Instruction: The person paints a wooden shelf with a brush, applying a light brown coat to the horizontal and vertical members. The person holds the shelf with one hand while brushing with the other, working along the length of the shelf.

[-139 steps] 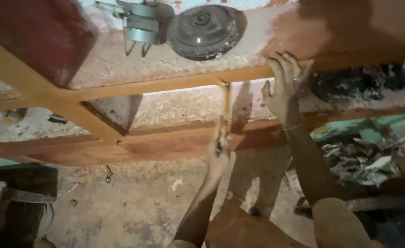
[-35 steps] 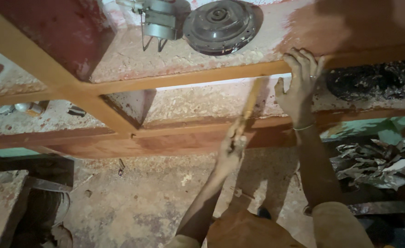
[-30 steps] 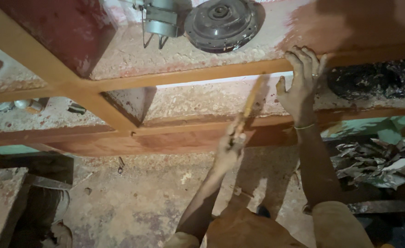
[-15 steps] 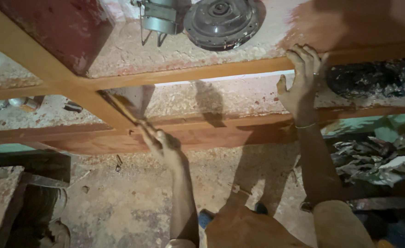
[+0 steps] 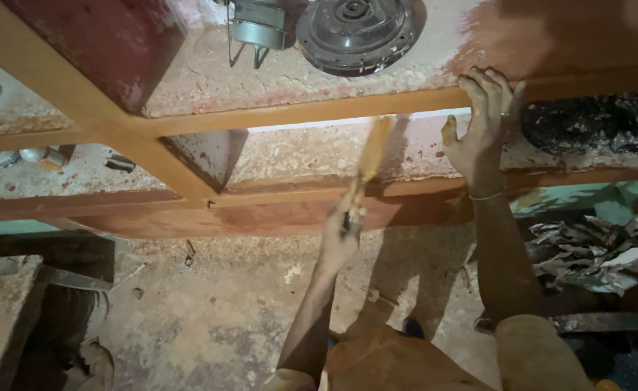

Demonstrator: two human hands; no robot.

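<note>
Two bare hands work against an orange-brown wooden frame (image 5: 319, 116) that lies across the view from the head camera. The left hand (image 5: 342, 230) is clenched round the handle of a paintbrush (image 5: 368, 161), which points up and slightly right, its blurred tip lying over the gap between the upper rail and the lower rail (image 5: 275, 210) of the frame. The brush is too blurred to tell whether its bristles touch the wood. The right hand (image 5: 484, 127) is spread open, fingers splayed, its fingertips pressed on the upper rail and its palm over the rough pale board (image 5: 304, 156) behind; it grasps nothing. A thin bangle (image 5: 487, 194) circles that wrist. Both hands and forearms are smeared with the same orange-brown colour. Above the upper rail, on another speckled board, sit a dark round metal disc (image 5: 355, 29) and, just to its left, a grey metal can (image 5: 257, 29) with a wire stand under it. Left of these, a dark red panel (image 5: 94, 43) fills one bay of the frame. At the right, below the lower rail, lies a heap of crumpled grey scraps (image 5: 601, 250), and above it a dark black mass (image 5: 586, 123) rests behind the frame. Dusty reddish ground (image 5: 210, 311) spreads beneath the arms.
</note>
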